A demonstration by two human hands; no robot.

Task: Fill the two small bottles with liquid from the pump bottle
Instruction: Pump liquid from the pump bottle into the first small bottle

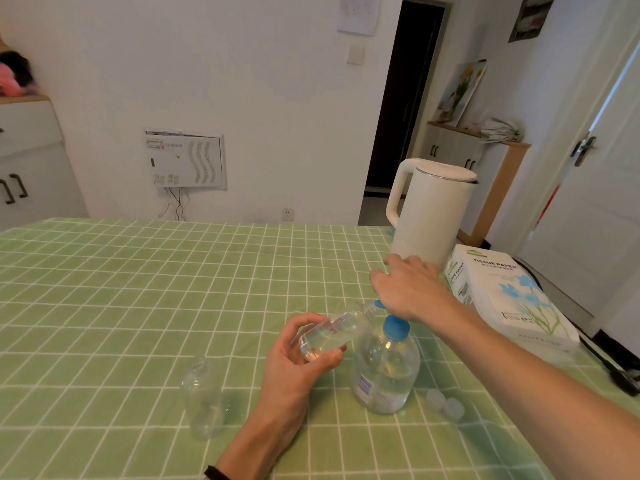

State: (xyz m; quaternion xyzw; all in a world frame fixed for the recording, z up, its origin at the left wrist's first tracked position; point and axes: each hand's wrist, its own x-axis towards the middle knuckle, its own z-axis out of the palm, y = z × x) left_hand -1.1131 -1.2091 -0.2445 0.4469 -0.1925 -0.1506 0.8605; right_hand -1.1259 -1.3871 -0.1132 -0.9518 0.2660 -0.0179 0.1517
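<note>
Green tablecloth (138,289): left hand (294,362) grips part-filled first bottle (332,332) under right fingers; right hand (412,289), fingers straight, presses pump (396,327); second bottle (202,400), left of left fingers, looks empty

Two bare hands and forearms, one dark band.
The left hand (298,355) and right hand (412,289) both lead back into bare forearms; a thin black band (216,474) circles the left forearm behind the hand, partly cut off by the lower edge.

1. White kettle (433,209): just beyond my right fingers (398,263).
2. Tissue paper box (509,292): right of those fingers, beside the kettle.
3. Green checked tablecloth (138,289): beneath them.
4. Wall panel (185,161): far beyond, leftward.
</note>
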